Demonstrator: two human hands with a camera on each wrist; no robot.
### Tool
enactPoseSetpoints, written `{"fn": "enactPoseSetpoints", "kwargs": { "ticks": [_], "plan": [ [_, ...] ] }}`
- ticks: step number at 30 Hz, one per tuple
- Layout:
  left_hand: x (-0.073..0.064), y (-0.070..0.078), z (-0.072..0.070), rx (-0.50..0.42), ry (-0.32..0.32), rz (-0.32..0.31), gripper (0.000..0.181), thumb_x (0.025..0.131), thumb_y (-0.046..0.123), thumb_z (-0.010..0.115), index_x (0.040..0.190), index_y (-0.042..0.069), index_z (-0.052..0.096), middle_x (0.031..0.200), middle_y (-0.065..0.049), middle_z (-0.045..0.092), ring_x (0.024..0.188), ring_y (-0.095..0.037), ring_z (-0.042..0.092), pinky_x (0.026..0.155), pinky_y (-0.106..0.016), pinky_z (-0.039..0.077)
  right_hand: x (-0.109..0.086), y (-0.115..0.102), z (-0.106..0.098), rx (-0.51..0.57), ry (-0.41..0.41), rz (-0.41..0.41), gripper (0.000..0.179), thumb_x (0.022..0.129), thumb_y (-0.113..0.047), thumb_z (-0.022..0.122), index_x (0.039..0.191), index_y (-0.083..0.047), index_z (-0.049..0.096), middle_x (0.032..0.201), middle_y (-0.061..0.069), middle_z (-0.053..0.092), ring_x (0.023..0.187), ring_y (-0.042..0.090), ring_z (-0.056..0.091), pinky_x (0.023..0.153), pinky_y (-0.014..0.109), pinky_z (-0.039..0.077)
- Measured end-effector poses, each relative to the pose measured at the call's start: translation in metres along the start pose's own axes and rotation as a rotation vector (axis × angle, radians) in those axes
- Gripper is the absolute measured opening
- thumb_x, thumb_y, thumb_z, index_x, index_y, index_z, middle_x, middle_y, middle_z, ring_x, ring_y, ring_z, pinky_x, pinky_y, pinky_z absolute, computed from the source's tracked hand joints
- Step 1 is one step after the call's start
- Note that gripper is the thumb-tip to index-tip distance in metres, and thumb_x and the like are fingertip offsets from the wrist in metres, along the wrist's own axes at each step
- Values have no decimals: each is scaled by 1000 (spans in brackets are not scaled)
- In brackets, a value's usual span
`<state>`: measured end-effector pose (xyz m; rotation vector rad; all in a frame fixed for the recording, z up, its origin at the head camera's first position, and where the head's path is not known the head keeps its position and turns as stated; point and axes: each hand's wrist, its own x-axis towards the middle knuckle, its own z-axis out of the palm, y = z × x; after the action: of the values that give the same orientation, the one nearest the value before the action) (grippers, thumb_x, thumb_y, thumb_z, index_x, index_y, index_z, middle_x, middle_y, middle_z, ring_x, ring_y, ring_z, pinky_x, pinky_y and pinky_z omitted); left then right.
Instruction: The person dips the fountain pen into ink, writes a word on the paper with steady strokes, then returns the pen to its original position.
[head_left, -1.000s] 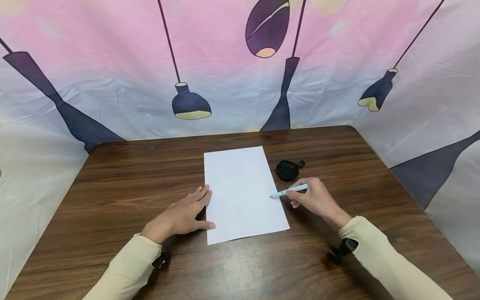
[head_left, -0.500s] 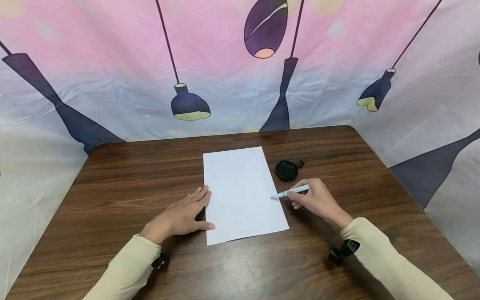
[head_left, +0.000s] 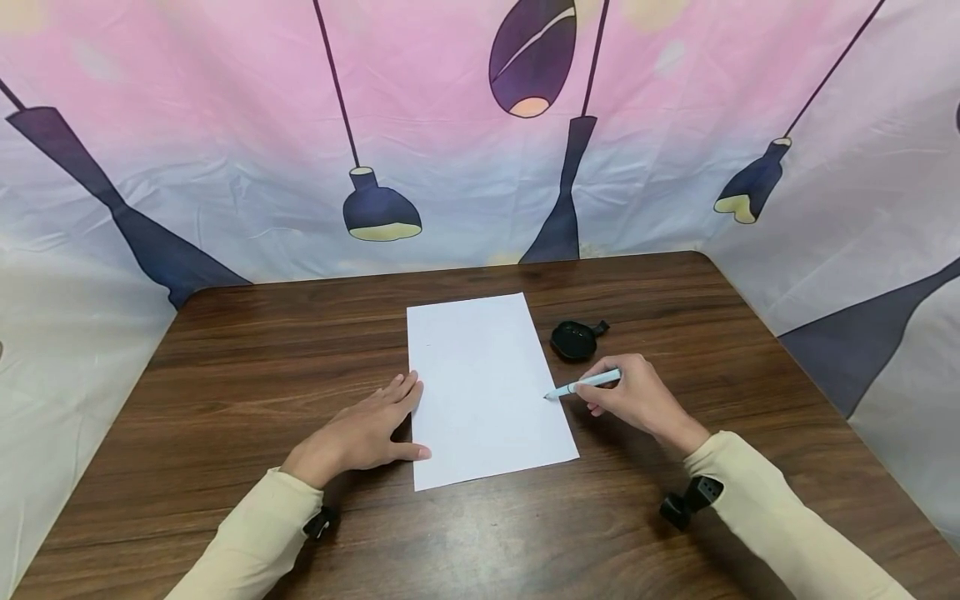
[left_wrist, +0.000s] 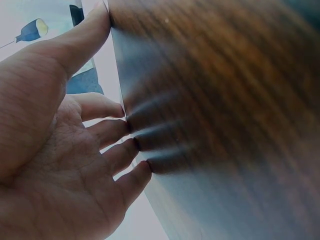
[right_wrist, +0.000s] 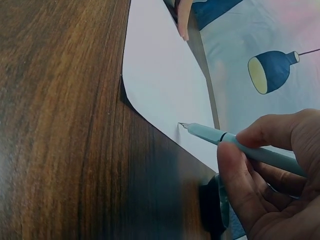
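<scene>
A white sheet of paper [head_left: 480, 375] lies on the brown wooden table. At its left edge rests my left hand [head_left: 363, 429], fingers spread, thumb and fingertips overlapping the paper's border. In the left wrist view that hand [left_wrist: 85, 135] has its fingertips down along the tabletop side. My right hand [head_left: 633, 396] pinches a light blue fountain pen [head_left: 596, 378] between thumb and fingers, over the paper's right edge. The right wrist view shows the pen [right_wrist: 205, 133] tilted, its metal nib right at the paper's surface near the edge.
A small black rounded object [head_left: 573, 341] with a short tab sits beyond my right hand, beside the paper. Behind the wooden table [head_left: 285, 358] hangs a cloth backdrop [head_left: 247, 167] printed with lamps. Black wrist cameras [head_left: 686, 502] hang below the sleeves.
The pen and my right hand have shifted slightly right and a little toward me, so the nib is closer to the paper's right edge. My left hand and the paper have stayed still.
</scene>
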<state>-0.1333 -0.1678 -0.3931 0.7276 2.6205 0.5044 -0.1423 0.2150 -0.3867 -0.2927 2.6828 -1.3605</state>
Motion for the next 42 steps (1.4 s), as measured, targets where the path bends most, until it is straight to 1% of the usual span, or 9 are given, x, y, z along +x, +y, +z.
{"fn": "enactPoseSetpoints", "kwargs": {
  "ticks": [7,10,14,17,19,22,29,34,42],
  "plan": [
    [0,0,-1,3,2,6,95,95,51,67,158,-5,23,167,-21,14,153,-39,13,120,-59,20,1,0,-5,-28,-23,-5,10,90,-9,75,90,1,74,70,5,71,61,19,70,57,28,56],
    [0,1,-1,4,3,8,95,95,51,67,158,-5,24,166,-22,14,153,-39,13,120,-59,20,1,-2,-8,-37,-5,-21,10,91,-9,75,92,1,75,72,6,72,61,18,71,58,27,56],
    [0,1,-1,3,3,9,95,95,51,67,158,-5,24,166,-22,14,153,-40,13,120,-59,21,1,-2,-16,-36,42,-45,12,92,-11,75,95,1,76,77,9,74,63,17,71,59,27,56],
    [0,1,0,3,-1,8,95,95,51,66,158,-5,24,166,-22,14,153,-40,13,120,-59,20,1,-2,-21,-13,70,-58,13,92,-11,76,97,1,77,79,13,74,64,18,72,59,32,58],
    [0,0,0,3,-5,6,95,95,51,66,158,-5,23,167,-22,13,153,-39,12,120,-58,20,2,-1,-24,14,88,-61,14,92,-11,76,98,2,76,82,16,74,65,19,73,61,36,60],
    [0,0,0,1,-10,3,95,95,51,66,158,-5,22,167,-21,12,153,-39,11,121,-58,19,2,0,-27,63,116,-59,14,92,-9,75,99,3,75,88,21,74,68,21,74,66,39,62],
    [-1,1,0,-2,-7,-4,95,95,51,66,159,-4,22,167,-20,12,153,-39,12,120,-59,20,3,3,-35,139,157,-36,18,91,-5,74,104,8,71,99,23,72,76,23,75,70,31,62],
    [-1,2,-1,-4,-8,-2,95,95,51,66,159,-4,22,167,-20,12,153,-39,11,120,-59,19,5,6,-40,144,172,1,21,91,-4,75,105,10,70,97,27,72,74,20,75,71,26,61],
    [-1,1,-1,-4,-9,-3,95,95,51,66,159,-4,22,167,-21,12,153,-39,12,121,-58,19,7,13,-47,165,228,-7,19,91,-1,72,106,11,69,99,26,71,71,18,75,70,31,62]
  ]
}}
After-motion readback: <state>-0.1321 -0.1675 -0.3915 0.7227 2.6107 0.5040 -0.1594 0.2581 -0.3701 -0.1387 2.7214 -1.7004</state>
